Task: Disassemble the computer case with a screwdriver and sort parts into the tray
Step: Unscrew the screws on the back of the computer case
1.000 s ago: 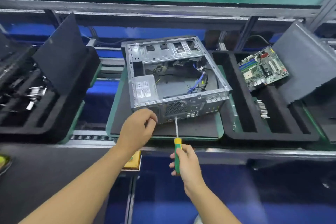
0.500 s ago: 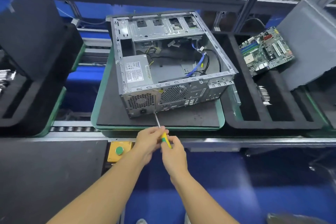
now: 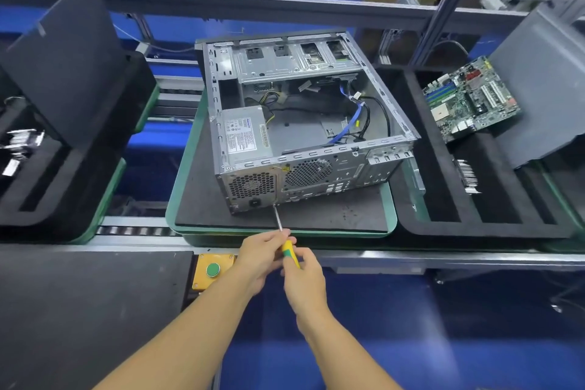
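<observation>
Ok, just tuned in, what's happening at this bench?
A person grips a yellow-and-green-handled screwdriver with both hands: left hand near the shaft, right hand on the handle. Its tip meets the rear panel of the open silver metal computer case, beside the grey power supply. The case sits on a green-rimmed tray; a green motherboard lies in the black foam tray to its right.

Screwdriver (image 3: pixel 287 246) handle largely hidden under right hand (image 3: pixel 304 279); left tray (image 3: pixel 95 187) contents blurred, cropped.

The case (image 3: pixel 304 123) is bare, dull-shiny sheet metal; the mat (image 3: pixel 316 215) under it is matt black. The screwdriver (image 3: pixel 285 241) has a glossy plastic handle and a bright metal shaft.
</observation>
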Demonstrator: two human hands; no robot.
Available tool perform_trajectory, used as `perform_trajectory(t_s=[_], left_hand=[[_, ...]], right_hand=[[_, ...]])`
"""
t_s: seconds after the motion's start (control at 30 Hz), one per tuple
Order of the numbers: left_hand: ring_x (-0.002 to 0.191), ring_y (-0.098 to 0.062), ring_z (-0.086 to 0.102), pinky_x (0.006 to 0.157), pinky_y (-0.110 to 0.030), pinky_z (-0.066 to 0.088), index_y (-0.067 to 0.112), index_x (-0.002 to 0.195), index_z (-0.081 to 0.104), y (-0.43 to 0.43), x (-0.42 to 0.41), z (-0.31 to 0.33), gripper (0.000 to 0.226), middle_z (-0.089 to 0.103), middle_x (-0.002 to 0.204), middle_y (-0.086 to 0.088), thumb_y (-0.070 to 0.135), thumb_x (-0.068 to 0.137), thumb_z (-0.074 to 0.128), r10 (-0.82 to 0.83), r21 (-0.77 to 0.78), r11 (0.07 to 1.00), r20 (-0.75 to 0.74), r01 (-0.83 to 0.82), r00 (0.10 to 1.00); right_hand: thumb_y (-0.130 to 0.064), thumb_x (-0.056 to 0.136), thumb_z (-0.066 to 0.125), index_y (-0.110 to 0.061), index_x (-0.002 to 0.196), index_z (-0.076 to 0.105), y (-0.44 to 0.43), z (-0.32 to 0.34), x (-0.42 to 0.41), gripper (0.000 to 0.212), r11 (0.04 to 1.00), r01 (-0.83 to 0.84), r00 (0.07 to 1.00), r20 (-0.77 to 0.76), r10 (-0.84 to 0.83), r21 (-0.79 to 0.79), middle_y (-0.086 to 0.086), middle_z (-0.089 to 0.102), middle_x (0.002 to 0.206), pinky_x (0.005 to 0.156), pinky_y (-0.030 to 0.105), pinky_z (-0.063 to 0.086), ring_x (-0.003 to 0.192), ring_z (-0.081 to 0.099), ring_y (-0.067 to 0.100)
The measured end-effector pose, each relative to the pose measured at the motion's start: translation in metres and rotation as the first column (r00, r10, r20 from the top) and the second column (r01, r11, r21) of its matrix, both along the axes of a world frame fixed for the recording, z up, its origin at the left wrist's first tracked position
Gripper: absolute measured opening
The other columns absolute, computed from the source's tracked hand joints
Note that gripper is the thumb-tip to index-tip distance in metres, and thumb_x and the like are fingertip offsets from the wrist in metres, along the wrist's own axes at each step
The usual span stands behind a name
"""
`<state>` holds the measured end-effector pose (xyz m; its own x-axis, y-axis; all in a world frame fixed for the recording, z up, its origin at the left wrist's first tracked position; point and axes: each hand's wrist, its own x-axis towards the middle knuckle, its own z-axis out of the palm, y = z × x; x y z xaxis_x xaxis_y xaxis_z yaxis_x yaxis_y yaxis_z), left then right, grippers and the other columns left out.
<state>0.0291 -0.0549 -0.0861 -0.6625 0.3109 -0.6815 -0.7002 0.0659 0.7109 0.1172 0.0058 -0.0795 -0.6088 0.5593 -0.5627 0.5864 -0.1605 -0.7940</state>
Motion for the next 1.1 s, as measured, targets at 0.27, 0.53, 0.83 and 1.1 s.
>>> perform_trajectory(t_s=[0.27, 0.53, 0.83, 1.1], left_hand=[[0.090, -0.019, 0.075, 0.072, -0.031, 0.060, 0.016, 0.107, 0.073, 0.001, 0.001, 0.003, 0.015, 0.078, 0.097, -0.001, 0.023, 0.096, 0.064, -0.012, 0.024, 1.000, -0.025, 0.012, 1.000], [0.077, -0.023, 0.074, 0.064, -0.031, 0.057, 0.007, 0.093, 0.077, -0.006, 0.016, -0.001, 0.020, 0.076, 0.085, -0.011, 0.025, 0.085, 0.078, -0.107, -0.024, 0.994, -0.042, 0.106, 0.993], [0.078, -0.017, 0.071, 0.067, -0.025, 0.055, 0.008, 0.083, 0.080, -0.010, 0.010, -0.001, 0.009, 0.077, 0.084, -0.009, 0.017, 0.082, 0.080, -0.069, -0.101, 0.993, -0.075, 0.061, 0.995], [0.102, -0.020, 0.073, 0.090, -0.038, 0.056, 0.005, 0.112, 0.069, -0.016, 0.010, -0.006, 0.019, 0.076, 0.107, -0.011, 0.015, 0.096, 0.064, -0.083, 0.107, 0.991, 0.071, 0.075, 0.994]], right_hand=[[-0.037, 0.099, 0.052, -0.039, 0.098, 0.061, 0.000, -0.001, 0.001, 0.009, 1.000, 0.009, 1.000, -0.019, -0.009, 0.002, -0.009, 0.069, 0.090, 0.072, 0.036, 0.055, 0.081, 0.064, 0.011], [-0.035, 0.097, 0.061, -0.032, 0.102, 0.055, -0.007, 0.000, 0.002, 0.009, 0.988, 0.078, 0.997, -0.020, -0.081, -0.133, -0.007, 0.072, 0.092, 0.062, 0.022, 0.048, 0.081, 0.067, 0.007], [-0.055, 0.101, 0.045, 0.000, 0.103, 0.063, -0.012, -0.013, 0.036, 0.058, 0.443, 0.208, 0.944, 0.060, -0.324, -0.872, 0.012, 0.054, 0.070, 0.042, 0.026, 0.036, 0.051, 0.046, 0.018], [-0.025, 0.103, 0.055, 0.004, 0.108, 0.060, -0.018, -0.014, 0.032, 0.030, 0.559, 0.249, 0.895, -0.032, -0.445, -0.791, 0.008, 0.053, 0.068, 0.045, 0.026, 0.038, 0.054, 0.044, 0.014]])
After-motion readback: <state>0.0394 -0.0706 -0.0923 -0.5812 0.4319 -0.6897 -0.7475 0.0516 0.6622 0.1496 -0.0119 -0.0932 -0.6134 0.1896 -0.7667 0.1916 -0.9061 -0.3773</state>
